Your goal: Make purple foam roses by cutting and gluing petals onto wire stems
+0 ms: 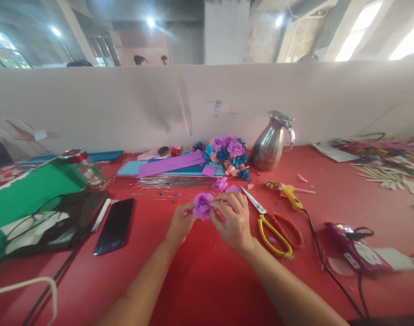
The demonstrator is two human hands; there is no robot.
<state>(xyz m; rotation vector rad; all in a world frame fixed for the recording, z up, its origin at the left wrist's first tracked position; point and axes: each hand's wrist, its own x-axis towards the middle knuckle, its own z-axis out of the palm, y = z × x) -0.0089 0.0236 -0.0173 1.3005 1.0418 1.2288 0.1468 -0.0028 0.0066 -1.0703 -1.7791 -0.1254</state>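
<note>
A purple paper flower (202,206) with layered petals is held up over the red table, between my two hands. My left hand (180,222) grips it from the left and below. The fingertips of my right hand (232,219) pinch a petal on its right side. Just behind lie a purple flower piece (219,184) and a loose purple petal (234,189), partly hidden by my right hand. Scissors (273,226) with one yellow and one red handle rest to the right of that hand. A heap of finished purple, blue and pink paper flowers (229,149) sits farther back.
Purple and blue paper sheets (173,164) and thin wires (166,182) lie behind my hands. A steel jug (270,142), yellow glue gun (285,194) and magenta device with cords (356,249) stand right. A phone (114,225), dark bag (64,222) and jar (84,168) are left.
</note>
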